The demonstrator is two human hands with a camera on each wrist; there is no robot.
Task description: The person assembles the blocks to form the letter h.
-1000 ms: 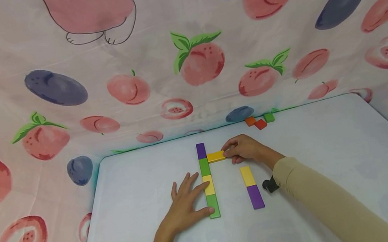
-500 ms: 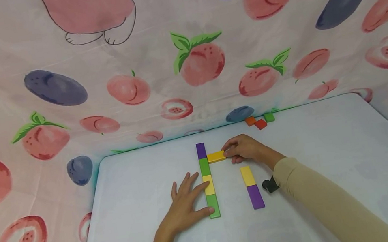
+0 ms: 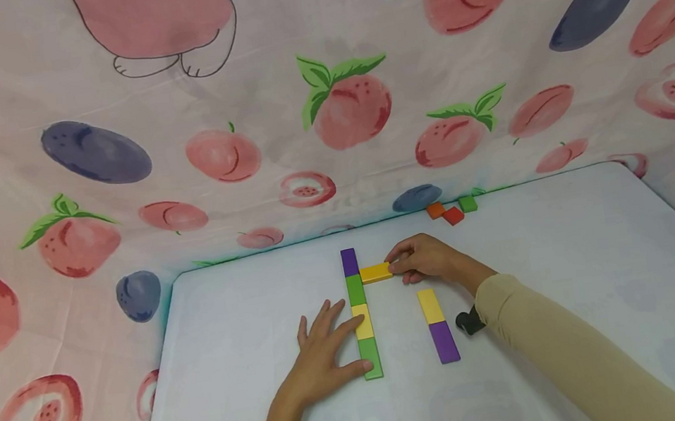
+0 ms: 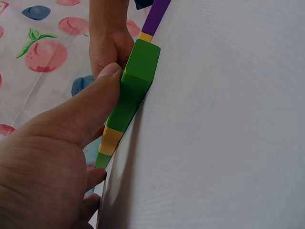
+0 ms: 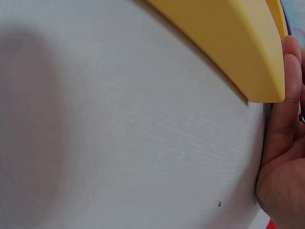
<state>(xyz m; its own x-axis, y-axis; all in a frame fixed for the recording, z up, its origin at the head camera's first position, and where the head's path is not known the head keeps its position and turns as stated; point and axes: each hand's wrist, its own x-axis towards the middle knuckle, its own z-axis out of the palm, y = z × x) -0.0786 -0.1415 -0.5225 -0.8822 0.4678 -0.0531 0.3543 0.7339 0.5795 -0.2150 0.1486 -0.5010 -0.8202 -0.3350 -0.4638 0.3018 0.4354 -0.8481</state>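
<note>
A line of flat blocks (image 3: 360, 314), purple, green, yellow, green, lies on the white table (image 3: 575, 264). My left hand (image 3: 325, 358) rests flat beside it, straight fingers and thumb (image 4: 90, 107) touching the nearest green block (image 4: 136, 83) and the yellow one. My right hand (image 3: 424, 259) pinches a yellow block (image 3: 376, 272) (image 5: 233, 43) that lies crosswise against the line near its far end. A shorter yellow-and-purple line (image 3: 438, 325) lies to the right, under my right forearm's side.
Three small blocks, orange (image 3: 436, 210), red (image 3: 453, 216) and green (image 3: 468, 204), sit at the table's far edge. A fruit-printed cloth (image 3: 323, 98) hangs behind and around the table. Bare tabletop spreads to the right and left of the lines.
</note>
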